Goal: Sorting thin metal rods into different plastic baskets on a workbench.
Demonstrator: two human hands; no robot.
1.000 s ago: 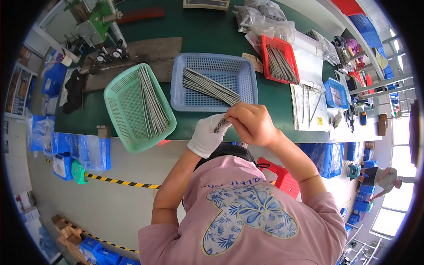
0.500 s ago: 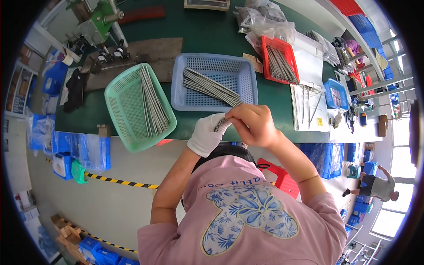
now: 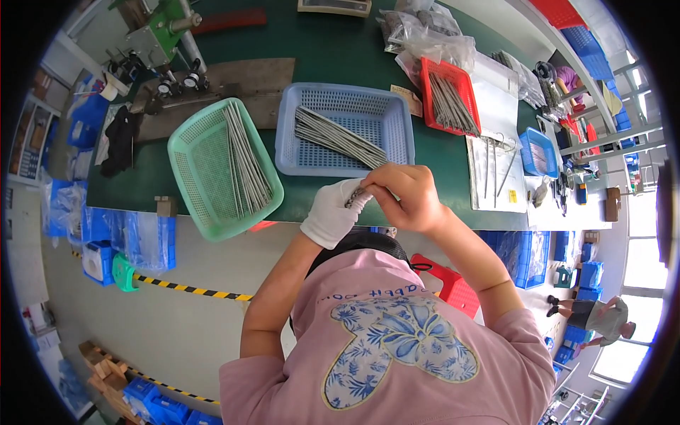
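My left hand [image 3: 331,216], in a white glove, is closed around what looks like a bundle of thin metal rods [image 3: 352,199]; only a small grey cluster of ends shows by the fingers. My bare right hand [image 3: 407,196] meets it, thumb and forefinger pinched together at the same bundle; what lies between those fingertips is hidden. Just beyond the hands stands a blue plastic basket [image 3: 389,117] with long grey rods [image 3: 338,136] lying slantwise in it. To the left, a green basket [image 3: 200,185] holds more rods [image 3: 246,163] along its right side.
A red basket of rods [image 3: 453,100] stands at the back right, near plastic bags [image 3: 432,35]. A binder with papers [image 3: 496,170] and a small blue basket [image 3: 538,152] lie further right. At the left is a green bench machine with dials [image 3: 161,39]. Another person [image 3: 602,317] stands far right.
My hands stay together at the bundle, with only a slight shift of the right fingers. The distant person at the right has changed posture and moved slightly. The baskets have not moved.
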